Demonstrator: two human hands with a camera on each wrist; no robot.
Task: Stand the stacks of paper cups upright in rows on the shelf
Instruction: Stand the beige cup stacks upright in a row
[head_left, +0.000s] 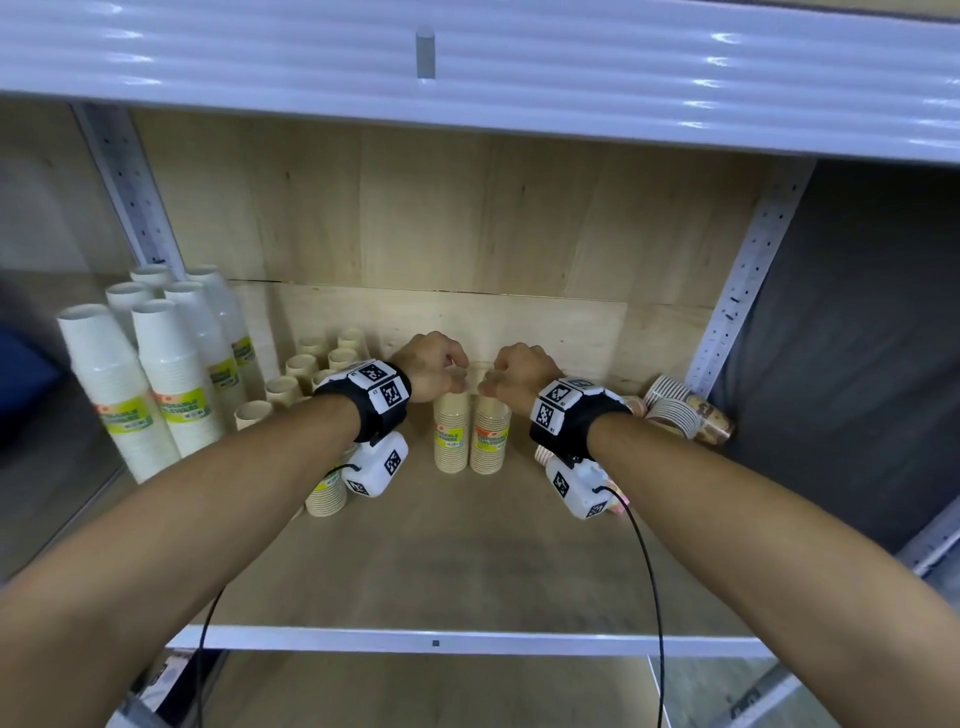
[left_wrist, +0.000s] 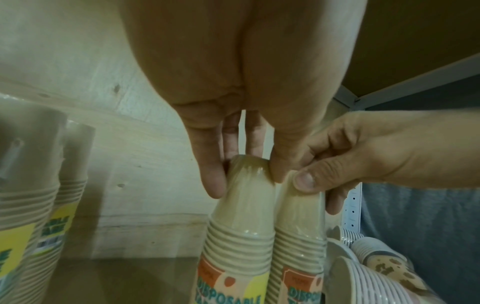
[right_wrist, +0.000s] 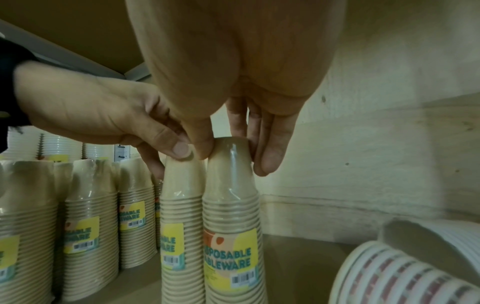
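Two plastic-wrapped stacks of tan paper cups with yellow labels stand side by side, touching, at the middle of the wooden shelf (head_left: 467, 561). My left hand (head_left: 441, 371) grips the top of the left stack (head_left: 451, 436) from above. My right hand (head_left: 501, 374) grips the top of the right stack (head_left: 489, 439) the same way. In the left wrist view my left hand (left_wrist: 245, 172) has its thumb and fingers curled round its stack (left_wrist: 241, 226). The right wrist view shows my right hand (right_wrist: 233, 156) clasping its stack (right_wrist: 231, 205), thumbs of both hands nearly touching.
Tall white cup stacks (head_left: 150, 364) stand at the far left, with several upright tan stacks (head_left: 311, 364) beside them. Patterned cup stacks (head_left: 685, 410) lie on their sides at the back right, by the perforated post (head_left: 748, 291). An upper shelf (head_left: 467, 78) hangs overhead.
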